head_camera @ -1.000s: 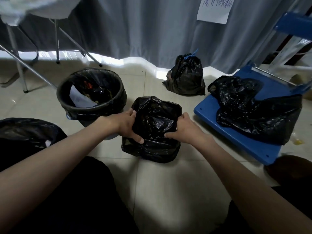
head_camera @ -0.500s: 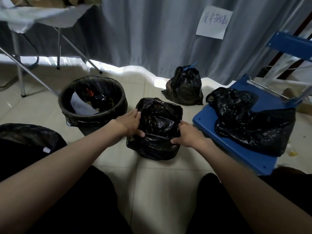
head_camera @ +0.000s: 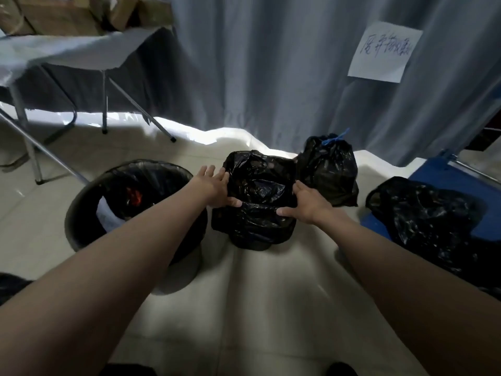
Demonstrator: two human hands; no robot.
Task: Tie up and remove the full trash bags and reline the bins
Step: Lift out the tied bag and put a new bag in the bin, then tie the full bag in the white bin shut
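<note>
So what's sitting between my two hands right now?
In the head view, a black trash bag sits on the floor between the left hand and right hand; both hands press its sides.

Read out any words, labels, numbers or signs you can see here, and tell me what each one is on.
White paper sheet stuck on the grey curtain: one line of handwritten characters in dark ink, too blurred to read for certain.
Cardboard boxes on the folding table: no print can be made out.
Black trash bags and bin: no text visible.
</note>
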